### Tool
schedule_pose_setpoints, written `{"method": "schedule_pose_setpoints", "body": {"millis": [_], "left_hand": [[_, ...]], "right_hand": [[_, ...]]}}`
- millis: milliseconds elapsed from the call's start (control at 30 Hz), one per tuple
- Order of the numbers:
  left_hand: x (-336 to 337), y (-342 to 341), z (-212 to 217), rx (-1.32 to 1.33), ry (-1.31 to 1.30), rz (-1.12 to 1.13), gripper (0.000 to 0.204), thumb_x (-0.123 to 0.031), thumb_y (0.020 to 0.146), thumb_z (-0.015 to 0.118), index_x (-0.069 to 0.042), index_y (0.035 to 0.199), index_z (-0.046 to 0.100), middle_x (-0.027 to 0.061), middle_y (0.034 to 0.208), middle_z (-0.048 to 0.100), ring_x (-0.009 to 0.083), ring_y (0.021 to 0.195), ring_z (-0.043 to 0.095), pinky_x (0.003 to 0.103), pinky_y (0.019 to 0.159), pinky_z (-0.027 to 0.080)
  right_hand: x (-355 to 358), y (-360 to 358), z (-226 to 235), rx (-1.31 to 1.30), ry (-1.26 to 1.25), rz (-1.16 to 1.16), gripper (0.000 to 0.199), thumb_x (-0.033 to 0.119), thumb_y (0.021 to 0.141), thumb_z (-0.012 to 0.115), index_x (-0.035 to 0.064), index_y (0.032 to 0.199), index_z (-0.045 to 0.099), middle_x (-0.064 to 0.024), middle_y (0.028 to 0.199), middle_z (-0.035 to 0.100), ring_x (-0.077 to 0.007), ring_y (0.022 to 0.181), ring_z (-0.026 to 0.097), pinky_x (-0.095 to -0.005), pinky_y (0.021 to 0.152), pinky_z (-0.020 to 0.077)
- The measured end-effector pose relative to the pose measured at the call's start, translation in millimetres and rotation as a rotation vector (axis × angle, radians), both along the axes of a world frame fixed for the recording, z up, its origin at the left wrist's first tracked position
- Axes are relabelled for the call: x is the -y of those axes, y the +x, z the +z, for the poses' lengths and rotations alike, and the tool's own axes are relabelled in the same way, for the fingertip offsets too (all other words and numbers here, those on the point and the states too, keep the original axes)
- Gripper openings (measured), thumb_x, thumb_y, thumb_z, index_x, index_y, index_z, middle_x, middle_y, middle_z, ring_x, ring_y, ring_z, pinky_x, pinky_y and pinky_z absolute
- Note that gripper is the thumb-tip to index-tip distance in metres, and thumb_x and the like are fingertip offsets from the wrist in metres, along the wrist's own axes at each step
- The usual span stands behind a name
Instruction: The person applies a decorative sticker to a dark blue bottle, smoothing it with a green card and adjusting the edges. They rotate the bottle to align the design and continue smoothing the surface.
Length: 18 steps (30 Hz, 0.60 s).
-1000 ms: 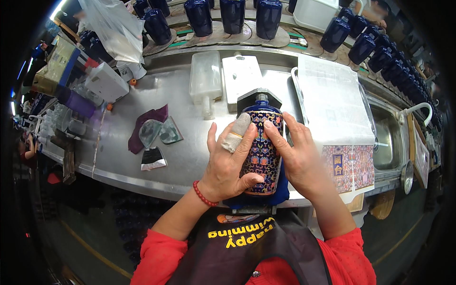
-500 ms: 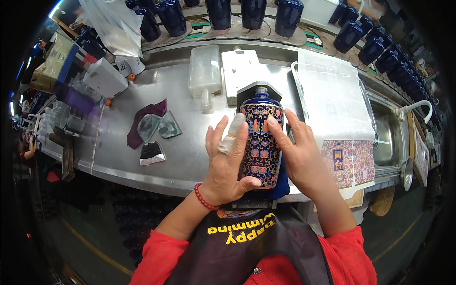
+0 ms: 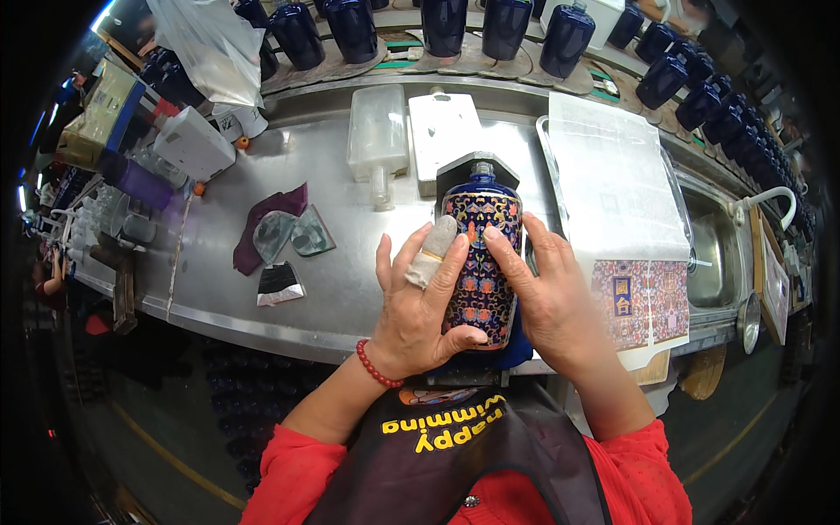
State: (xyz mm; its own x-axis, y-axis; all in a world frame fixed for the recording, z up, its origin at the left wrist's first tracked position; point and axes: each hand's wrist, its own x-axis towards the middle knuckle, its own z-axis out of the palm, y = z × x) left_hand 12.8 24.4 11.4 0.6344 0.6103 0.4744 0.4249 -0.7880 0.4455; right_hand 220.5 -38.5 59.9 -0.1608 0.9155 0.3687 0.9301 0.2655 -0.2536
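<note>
A dark blue bottle (image 3: 481,262) with a colourful floral pattern lies with its neck pointing away from me, on a dark angular rest (image 3: 500,166) and a blue cloth (image 3: 520,343). Along its left side is my left hand (image 3: 409,306), fingers spread; a finger wrapped in a light cover and the index finger touch the front, and the thumb lies near the base. My right hand (image 3: 556,302) rests on the right side, index fingertip pressing the upper front and other fingers stretched out. The bottle's underside is hidden.
Left on the metal bench (image 3: 210,262) lie a purple cloth (image 3: 258,227) and dark scraper-like pieces (image 3: 293,232). Beyond stand a clear bottle (image 3: 376,131) and a white block (image 3: 444,131). Rightward are printed floral sheets (image 3: 643,302), white paper (image 3: 604,166) and a sink (image 3: 713,254). Blue bottles (image 3: 503,31) line a conveyor behind.
My left fingers have slid slightly down the bottle's front, and my right index finger has shifted a little left. The blue bottles on the conveyor have moved right.
</note>
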Motion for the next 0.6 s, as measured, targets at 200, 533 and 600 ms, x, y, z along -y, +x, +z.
{"method": "schedule_pose_setpoints", "body": {"millis": [200,533,600], "left_hand": [[-8.0,3.4,13.8,-0.070,0.098,-0.002,0.088,-0.077,0.093,0.043,-0.011,0.150,0.052,0.0199,0.143,0.052,0.0387,0.136,0.041,0.061,0.119,0.003],[-10.0,10.9,21.9,-0.075,0.089,0.046,0.084,-0.075,0.093,0.046,-0.011,0.147,0.053,0.0157,0.138,0.055,0.0337,0.130,0.048,0.064,0.118,0.005],[-10.1,9.9,20.8,-0.045,0.071,0.045,0.086,-0.074,0.094,0.046,-0.007,0.147,0.052,0.0164,0.137,0.056,0.0338,0.130,0.050,0.062,0.119,0.006]], "right_hand": [[1.4,0.0,-3.0,-0.080,-0.020,-0.004,0.067,0.000,0.085,0.059,0.0114,0.151,0.048,-0.0292,0.140,0.049,-0.0404,0.117,0.057,-0.0452,0.095,0.0491],[4.2,1.8,-5.9,-0.078,-0.018,0.007,0.069,-0.004,0.085,0.057,0.0093,0.152,0.046,-0.0287,0.139,0.050,-0.0407,0.117,0.057,-0.0455,0.094,0.0492],[4.7,1.6,-4.7,-0.081,-0.019,0.008,0.069,-0.004,0.085,0.057,0.0109,0.152,0.047,-0.0293,0.139,0.050,-0.0410,0.117,0.057,-0.0454,0.094,0.0491]]}}
